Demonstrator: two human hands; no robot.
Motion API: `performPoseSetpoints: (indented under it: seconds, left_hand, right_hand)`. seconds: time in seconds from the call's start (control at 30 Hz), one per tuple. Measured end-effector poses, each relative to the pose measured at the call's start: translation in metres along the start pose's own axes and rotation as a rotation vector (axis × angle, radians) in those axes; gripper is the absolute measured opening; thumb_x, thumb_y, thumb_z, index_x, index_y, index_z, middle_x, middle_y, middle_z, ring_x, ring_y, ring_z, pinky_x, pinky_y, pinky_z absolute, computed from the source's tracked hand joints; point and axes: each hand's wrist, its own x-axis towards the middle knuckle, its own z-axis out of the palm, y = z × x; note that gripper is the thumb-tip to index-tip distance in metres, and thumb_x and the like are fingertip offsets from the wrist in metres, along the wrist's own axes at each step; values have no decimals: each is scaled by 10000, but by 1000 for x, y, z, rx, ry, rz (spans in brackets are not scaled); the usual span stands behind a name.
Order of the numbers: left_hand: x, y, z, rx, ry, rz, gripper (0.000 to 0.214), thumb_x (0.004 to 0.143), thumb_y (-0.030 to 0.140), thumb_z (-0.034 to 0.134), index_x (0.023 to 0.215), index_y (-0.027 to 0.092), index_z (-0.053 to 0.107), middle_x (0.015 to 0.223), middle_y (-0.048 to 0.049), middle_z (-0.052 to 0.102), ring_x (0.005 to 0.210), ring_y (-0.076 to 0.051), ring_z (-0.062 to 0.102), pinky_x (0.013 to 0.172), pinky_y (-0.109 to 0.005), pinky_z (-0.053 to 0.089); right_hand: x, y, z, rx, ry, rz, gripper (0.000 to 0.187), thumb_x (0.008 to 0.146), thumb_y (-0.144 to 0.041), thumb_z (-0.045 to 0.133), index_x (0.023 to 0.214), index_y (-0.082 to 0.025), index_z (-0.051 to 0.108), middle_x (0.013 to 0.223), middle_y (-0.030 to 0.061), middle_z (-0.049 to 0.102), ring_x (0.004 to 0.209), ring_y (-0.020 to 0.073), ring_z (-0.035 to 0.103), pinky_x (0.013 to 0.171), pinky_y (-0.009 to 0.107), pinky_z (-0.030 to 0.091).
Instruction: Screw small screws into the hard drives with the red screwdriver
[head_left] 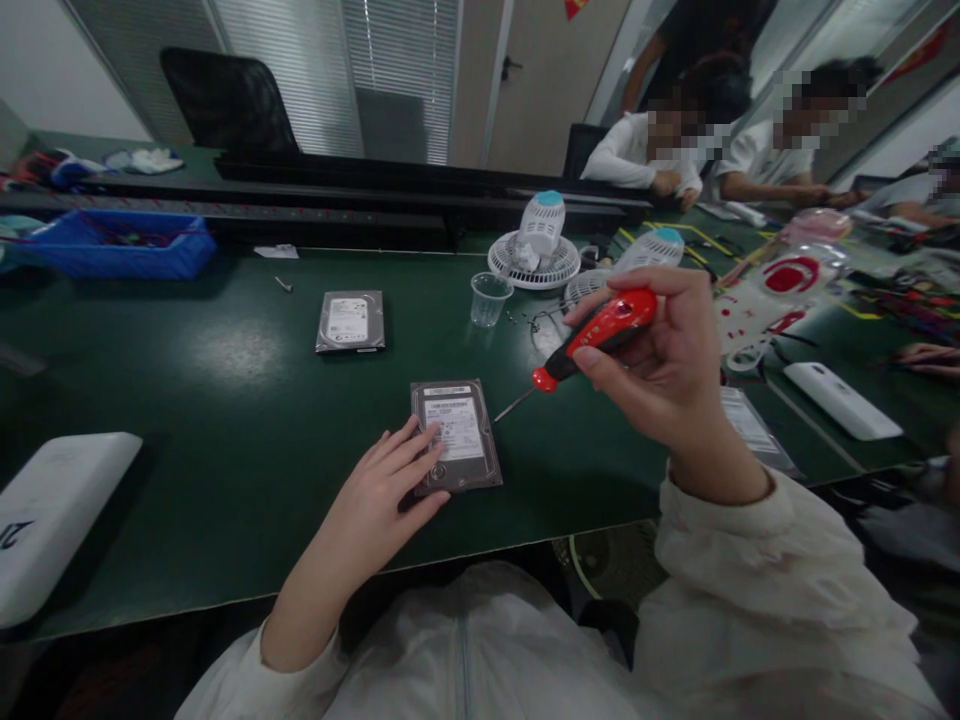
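Note:
A hard drive lies label up near the front edge of the dark green table. My left hand rests open on its left lower corner, fingers spread flat. My right hand is closed around a red electric screwdriver, held above the table to the right of the drive. Its metal bit points down-left toward the drive's upper right corner, a little apart from it.
A second hard drive lies farther back, a clear plastic cup beside it. Small white fans stand behind. A blue bin sits far left, white cases at left and right. People sit at the far right.

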Motion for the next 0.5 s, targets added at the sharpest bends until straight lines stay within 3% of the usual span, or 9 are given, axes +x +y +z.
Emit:
performPoseSetpoints:
  seconds: [0.5]
  left_hand:
    - [0,0,0,16,3,7,479,1020,267,708,1493,215,656,1632,-124,583,1565,-382,487,1217,-716,462]
  right_hand:
    - [2,2,2,-63,-18,-23,508,965,-401,763,1400,-339,508,1177,59,704,934,215,729,644,331,642]
